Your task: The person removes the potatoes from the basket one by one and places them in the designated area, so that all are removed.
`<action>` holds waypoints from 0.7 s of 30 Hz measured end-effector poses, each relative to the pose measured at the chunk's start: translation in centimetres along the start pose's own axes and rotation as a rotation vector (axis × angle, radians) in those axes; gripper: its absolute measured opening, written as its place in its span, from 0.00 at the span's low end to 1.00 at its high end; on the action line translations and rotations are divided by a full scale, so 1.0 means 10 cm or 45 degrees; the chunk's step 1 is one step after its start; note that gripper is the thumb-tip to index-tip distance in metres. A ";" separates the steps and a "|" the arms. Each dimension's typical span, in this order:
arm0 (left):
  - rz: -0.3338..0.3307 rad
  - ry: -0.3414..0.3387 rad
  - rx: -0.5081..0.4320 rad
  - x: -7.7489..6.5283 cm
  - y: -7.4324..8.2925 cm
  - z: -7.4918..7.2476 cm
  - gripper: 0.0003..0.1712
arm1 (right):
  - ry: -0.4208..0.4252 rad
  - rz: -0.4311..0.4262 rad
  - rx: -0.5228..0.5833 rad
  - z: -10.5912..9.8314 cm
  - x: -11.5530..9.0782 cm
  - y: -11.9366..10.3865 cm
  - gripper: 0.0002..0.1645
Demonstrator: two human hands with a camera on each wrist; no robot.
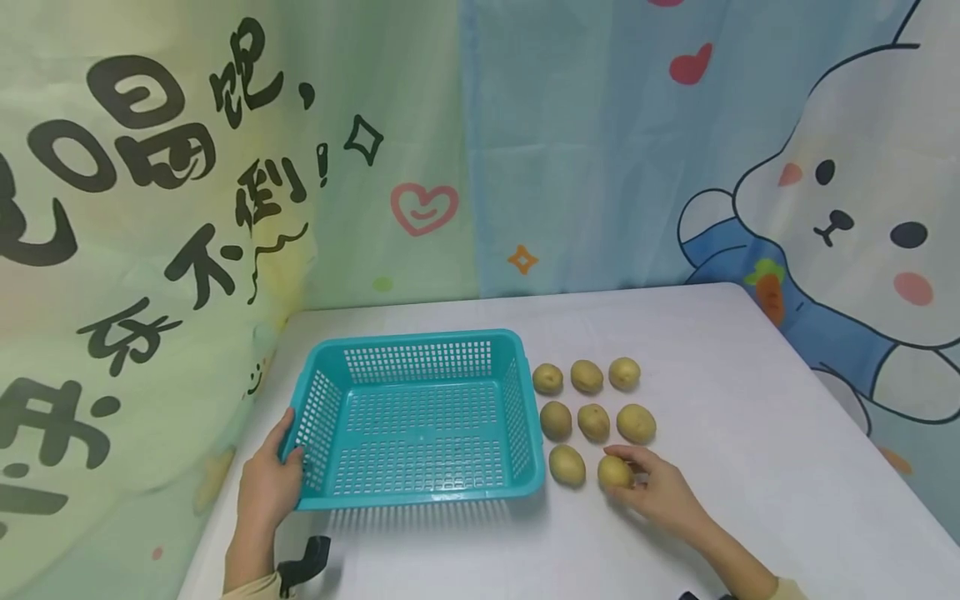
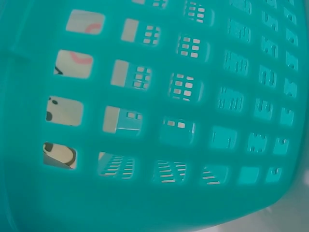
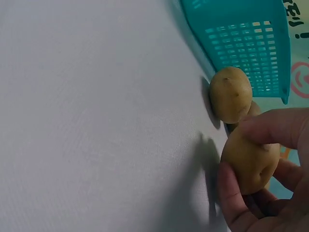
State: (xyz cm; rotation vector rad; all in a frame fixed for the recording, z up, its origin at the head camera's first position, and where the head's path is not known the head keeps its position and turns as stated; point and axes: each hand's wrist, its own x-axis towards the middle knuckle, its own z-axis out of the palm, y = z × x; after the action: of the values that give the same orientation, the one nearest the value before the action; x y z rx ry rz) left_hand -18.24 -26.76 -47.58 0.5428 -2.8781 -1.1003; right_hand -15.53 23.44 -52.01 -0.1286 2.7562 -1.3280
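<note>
My left hand (image 1: 268, 483) grips the left rim of a teal plastic basket (image 1: 420, 502), thumb over the edge. The basket is rectangular, with perforated walls and floor, and nothing lies inside. In the left wrist view its slotted wall (image 2: 145, 198) fills the picture and the left hand is out of sight. My right hand (image 1: 660, 492) holds a yellow-brown potato (image 1: 615, 472) between thumb and fingers, right of the basket. The same potato (image 3: 251, 162) shows close up in the right wrist view. Beside it on the left sits another potato (image 1: 567, 466).
Several more potatoes stand in rows beside the basket's right wall, among them one at the back right (image 1: 624, 373) and one behind the right hand (image 1: 636, 424). All rest on a white-covered table (image 1: 750, 400). A printed curtain (image 1: 570, 150) hangs behind and around it.
</note>
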 end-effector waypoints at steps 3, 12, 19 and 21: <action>-0.007 -0.002 -0.005 0.00 -0.01 0.00 0.35 | 0.038 -0.041 -0.079 0.04 0.01 0.01 0.34; 0.033 -0.008 0.020 0.07 -0.03 0.04 0.35 | 0.081 -0.109 -0.140 0.09 0.06 0.02 0.35; 0.063 -0.027 0.063 0.13 -0.10 0.00 0.35 | 0.074 -0.093 -0.145 0.12 0.10 0.08 0.35; 0.048 -0.026 0.065 0.13 -0.14 -0.02 0.35 | 0.073 -0.085 -0.143 0.13 0.11 0.09 0.35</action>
State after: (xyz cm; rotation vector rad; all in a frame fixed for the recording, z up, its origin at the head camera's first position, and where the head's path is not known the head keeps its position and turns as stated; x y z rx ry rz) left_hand -18.98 -28.26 -48.52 0.4802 -2.9283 -1.0366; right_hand -16.56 22.91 -53.56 -0.1940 2.8996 -1.2091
